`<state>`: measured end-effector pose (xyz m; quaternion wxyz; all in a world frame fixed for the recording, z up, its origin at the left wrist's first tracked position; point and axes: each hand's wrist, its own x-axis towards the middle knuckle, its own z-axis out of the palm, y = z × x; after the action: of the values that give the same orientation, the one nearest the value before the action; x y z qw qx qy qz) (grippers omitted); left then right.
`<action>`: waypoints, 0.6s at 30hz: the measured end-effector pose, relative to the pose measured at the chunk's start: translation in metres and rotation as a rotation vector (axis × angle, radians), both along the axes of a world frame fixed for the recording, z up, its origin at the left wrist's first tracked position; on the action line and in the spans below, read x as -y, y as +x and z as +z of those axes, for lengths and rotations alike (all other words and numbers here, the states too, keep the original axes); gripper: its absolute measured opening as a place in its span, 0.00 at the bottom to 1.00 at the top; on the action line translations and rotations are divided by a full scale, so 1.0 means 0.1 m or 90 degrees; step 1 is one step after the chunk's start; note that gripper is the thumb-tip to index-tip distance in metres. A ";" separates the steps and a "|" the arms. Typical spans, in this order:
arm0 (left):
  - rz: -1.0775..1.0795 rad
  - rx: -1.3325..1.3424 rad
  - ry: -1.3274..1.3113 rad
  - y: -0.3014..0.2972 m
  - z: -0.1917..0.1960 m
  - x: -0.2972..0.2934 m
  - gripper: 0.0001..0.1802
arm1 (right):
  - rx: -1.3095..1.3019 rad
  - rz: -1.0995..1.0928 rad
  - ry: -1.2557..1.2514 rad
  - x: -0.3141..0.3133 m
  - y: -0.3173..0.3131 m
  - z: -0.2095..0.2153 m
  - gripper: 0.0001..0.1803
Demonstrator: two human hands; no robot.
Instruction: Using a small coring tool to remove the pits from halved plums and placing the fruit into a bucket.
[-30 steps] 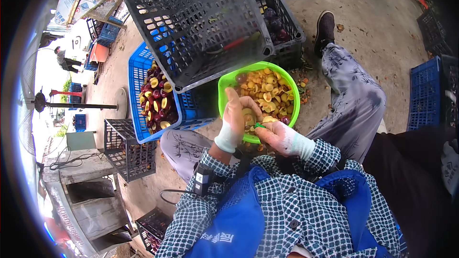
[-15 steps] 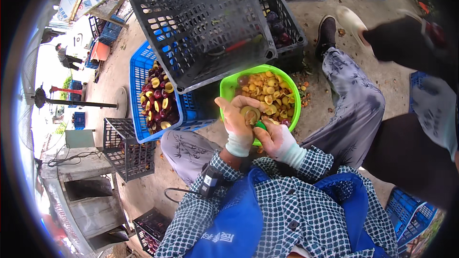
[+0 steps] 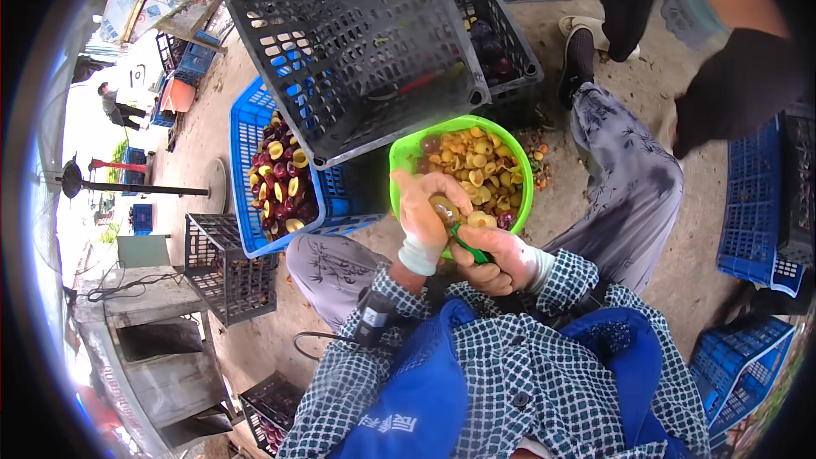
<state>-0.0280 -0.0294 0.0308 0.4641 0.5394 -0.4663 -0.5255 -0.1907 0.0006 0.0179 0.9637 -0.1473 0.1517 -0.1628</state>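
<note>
My left hand [image 3: 422, 212], in a white glove with bare fingers, is closed around a halved plum [image 3: 443, 209], cut face up. My right hand [image 3: 503, 259], also in a white cuff, grips a tool with a green handle [image 3: 474, 246]; its tip is against or beside the plum and too small to make out. A pale yellow fruit piece [image 3: 482, 219] shows by the right thumb. Both hands are over the near rim of a bright green basin [image 3: 528, 183], which holds many yellow fruit pieces [image 3: 478, 161] and a few dark plums.
To the left, a blue crate [image 3: 241, 161] holds halved red plums [image 3: 280, 183]. A tilted black crate [image 3: 357, 59] rests over its edge, beside another black crate [image 3: 531, 76] with whole plums. Blue crates [image 3: 748, 204] stand at right. A co-worker's gloved hand [image 3: 690, 17] is at the far right.
My right hand has turned and moved slightly right and down, showing more of the green handle. At the right, the co-worker has moved away toward the far side, uncovering blue crates.
</note>
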 end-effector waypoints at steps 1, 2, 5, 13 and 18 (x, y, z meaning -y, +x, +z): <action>0.048 -0.016 -0.029 -0.02 -0.08 0.00 0.55 | 0.070 0.003 0.050 -0.02 0.03 -0.06 0.22; 0.041 0.009 -0.080 -0.05 -0.09 0.00 0.54 | 0.141 0.021 0.096 -0.02 0.04 -0.14 0.22; 0.018 -0.076 -0.069 -0.07 -0.10 0.02 0.51 | 0.210 0.034 0.139 -0.03 0.04 -0.26 0.23; 0.165 -0.541 0.296 0.26 -0.34 0.23 0.45 | -0.179 -0.053 -0.321 0.07 -0.07 -0.11 0.24; 0.146 -0.468 0.324 0.44 -0.45 0.24 0.42 | -0.370 -0.230 -0.246 0.17 -0.04 -0.31 0.24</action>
<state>0.0155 -0.0532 -0.0146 0.5065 0.4622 -0.0647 -0.7250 -0.1943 -0.0168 -0.0136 0.7909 -0.3373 0.4084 -0.3066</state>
